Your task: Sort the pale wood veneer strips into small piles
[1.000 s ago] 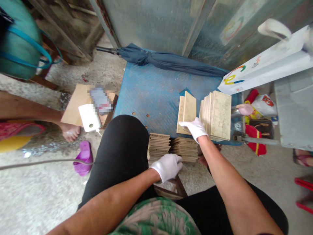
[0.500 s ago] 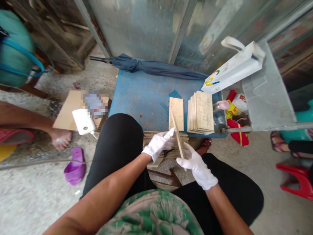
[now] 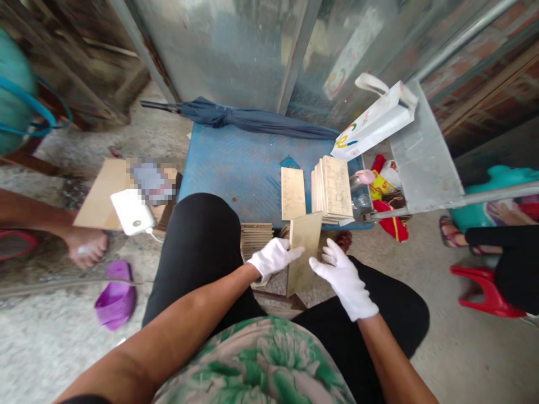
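Both my hands wear white gloves. My left hand and my right hand hold a thin beige rectangular board between them by its two long edges, flat face up, above my knees. Below it lie low stacks of similar thin boards. On the blue platform beyond, one single board lies flat, and a stack of boards leans to its right.
A folded dark umbrella lies at the platform's back edge. A white bag and packets sit at right. A cardboard box with a white power bank stands left. Another person's foot, a purple slipper and a red stool are nearby.
My right hand brought one board from the platform toward me. It was edge-on half a second ago; now it faces up, held by both hands. The view shifted slightly.
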Available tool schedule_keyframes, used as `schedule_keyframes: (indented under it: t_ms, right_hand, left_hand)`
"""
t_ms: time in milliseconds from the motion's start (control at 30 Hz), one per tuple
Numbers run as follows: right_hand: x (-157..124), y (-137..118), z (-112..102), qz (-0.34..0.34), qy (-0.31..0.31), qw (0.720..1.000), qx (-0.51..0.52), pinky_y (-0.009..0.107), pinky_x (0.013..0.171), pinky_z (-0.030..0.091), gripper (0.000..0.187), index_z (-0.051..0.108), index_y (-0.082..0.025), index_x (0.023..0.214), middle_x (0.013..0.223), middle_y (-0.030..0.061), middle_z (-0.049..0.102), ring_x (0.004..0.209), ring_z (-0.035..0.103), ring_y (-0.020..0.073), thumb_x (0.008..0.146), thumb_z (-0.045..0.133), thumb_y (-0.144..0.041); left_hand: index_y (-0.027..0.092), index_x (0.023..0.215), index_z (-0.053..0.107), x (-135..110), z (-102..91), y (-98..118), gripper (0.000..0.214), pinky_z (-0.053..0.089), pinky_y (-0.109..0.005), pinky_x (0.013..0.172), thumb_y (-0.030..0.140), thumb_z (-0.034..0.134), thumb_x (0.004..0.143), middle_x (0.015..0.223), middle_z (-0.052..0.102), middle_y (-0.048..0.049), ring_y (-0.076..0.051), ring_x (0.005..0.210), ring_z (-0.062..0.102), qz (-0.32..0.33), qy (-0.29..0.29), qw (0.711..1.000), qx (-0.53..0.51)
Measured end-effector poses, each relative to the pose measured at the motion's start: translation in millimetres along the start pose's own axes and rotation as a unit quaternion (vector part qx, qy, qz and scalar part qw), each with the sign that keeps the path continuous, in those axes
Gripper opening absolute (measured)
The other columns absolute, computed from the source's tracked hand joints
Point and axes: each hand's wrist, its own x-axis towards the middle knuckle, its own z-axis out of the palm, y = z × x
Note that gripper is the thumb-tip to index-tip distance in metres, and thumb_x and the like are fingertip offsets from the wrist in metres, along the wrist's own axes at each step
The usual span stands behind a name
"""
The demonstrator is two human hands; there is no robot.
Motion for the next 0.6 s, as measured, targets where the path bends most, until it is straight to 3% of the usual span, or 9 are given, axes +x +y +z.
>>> schedule_keyframes:
  t_ms: [67,133,267,367,600]
  right_hand:
    - [5.4,-5.1,-14.4,-0.001,0.015,0.993,0.119,0.041,0.09,0.053,0.101,0.029,-0.021,0.149,0.134,0.0164,0.054,0.11,0.061,0.0277,0.066,0.076,-0.054]
    - [6.3,-6.2,-29.5,0.002,0.005,0.988,0.154,0.04,0.086,0.055,0.098,0.033,-0.024,0.147,0.13,0.0132,0.057,0.103,0.064,0.0262,0.064,0.079,-0.05]
    - [-3.6,0.9,-56.3,0.0,-0.074,0.995,0.067,0.04,0.092,0.051,0.072,0.055,-0.024,0.133,0.116,0.0082,0.066,0.102,0.064,0.0251,0.068,0.078,-0.044]
    - [-14.2,6.0,-68.4,0.005,-0.119,0.993,-0.019,0.04,0.097,0.047,0.057,0.061,-0.028,0.126,0.116,0.0054,0.067,0.105,0.062,0.0248,0.073,0.074,-0.042]
    - [-26.2,15.4,-66.4,-0.056,-0.201,0.963,-0.17,0.036,0.095,0.047,0.031,0.073,-0.031,0.107,0.104,0.0016,0.071,0.094,0.065,0.0233,0.079,0.065,-0.041]
  left_hand:
    - [0.012,0.103,0.069,-6.6,5.5,1.4,0.038,0.05,-0.024,0.075,0.043,0.054,0.087,0.097,0.073,-0.006,-0.018,0.086,0.065,0.015,-0.044,0.995,0.09]
    - [0.013,0.098,0.07,-13.0,10.1,2.8,0.039,0.047,-0.023,0.069,0.047,0.054,0.087,0.09,0.072,-0.0056,-0.016,0.078,0.064,0.017,-0.082,0.983,0.161]
    - [0.014,0.086,0.069,-18.7,15.9,1.6,0.039,0.041,-0.021,0.06,0.048,0.05,0.089,0.079,0.069,-0.0046,-0.013,0.066,0.058,0.039,-0.137,0.954,0.263]
    - [0.016,0.086,0.069,-18.7,19.1,-4.2,0.031,0.038,-0.02,0.058,0.041,0.052,0.09,0.077,0.068,-0.0021,-0.011,0.064,0.057,0.068,-0.177,0.94,0.285]
    - [0.019,0.096,0.072,-20.8,22.9,-9.6,0.027,0.042,-0.019,0.062,0.039,0.056,0.087,0.081,0.072,-0.0032,-0.012,0.067,0.061,0.078,-0.249,0.913,0.313]
